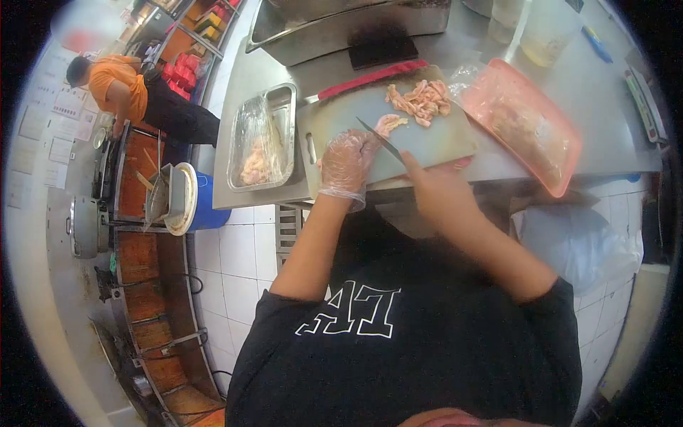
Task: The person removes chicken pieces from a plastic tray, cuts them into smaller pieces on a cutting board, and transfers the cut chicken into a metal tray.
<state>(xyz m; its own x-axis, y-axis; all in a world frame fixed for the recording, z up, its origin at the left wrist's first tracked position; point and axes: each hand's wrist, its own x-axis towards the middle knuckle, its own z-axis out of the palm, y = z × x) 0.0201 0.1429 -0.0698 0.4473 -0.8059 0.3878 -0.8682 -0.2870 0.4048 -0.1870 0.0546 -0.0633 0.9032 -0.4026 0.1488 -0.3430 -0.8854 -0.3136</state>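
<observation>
My left hand, in a clear plastic glove, is closed on a piece of raw meat on the white cutting board. Bare, my right hand grips a knife, its blade slanting up and left beside that piece. A pile of cut meat strips lies on the board's upper right part. Left of the board is a metal tray with meat under plastic wrap. To the right, a pink tray holds more meat in plastic.
A deep metal container stands behind the board, near a red-handled item. A clear container and a blue marker are at the back right. A blue bucket stands left of the table. Another person in orange stands farther left.
</observation>
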